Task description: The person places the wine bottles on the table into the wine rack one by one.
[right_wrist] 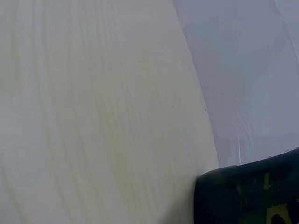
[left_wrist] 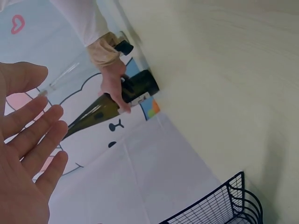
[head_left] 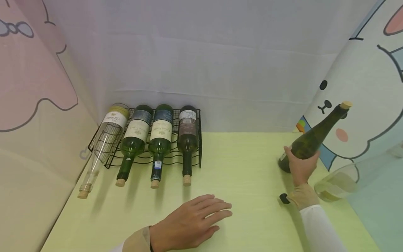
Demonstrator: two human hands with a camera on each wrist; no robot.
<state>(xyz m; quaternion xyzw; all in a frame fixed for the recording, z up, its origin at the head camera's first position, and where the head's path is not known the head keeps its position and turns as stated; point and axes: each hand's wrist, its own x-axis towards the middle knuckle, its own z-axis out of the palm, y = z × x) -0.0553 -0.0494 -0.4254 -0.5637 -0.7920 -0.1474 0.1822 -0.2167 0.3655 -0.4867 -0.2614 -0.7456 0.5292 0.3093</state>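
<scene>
My right hand (head_left: 302,166) grips a dark green wine bottle (head_left: 315,136) around its lower body, at the table's right side. The bottle leans to the right, its cork at the top. In the right wrist view only the base end of the bottle (right_wrist: 247,196) shows, at the lower right corner. Over the front middle of the table my left hand (head_left: 192,222) is held with fingers spread and nothing in it. The left wrist view shows that hand's palm (left_wrist: 23,177) and relaxed fingers, well apart from the bottle.
A black wire rack (head_left: 200,140) at the back left bears a clear bottle (head_left: 105,143) and several dark corked ones, necks forward. Another clear bottle (head_left: 337,183) stands tilted at the right edge, beside my right forearm. White cloth (head_left: 220,70) hangs behind the table.
</scene>
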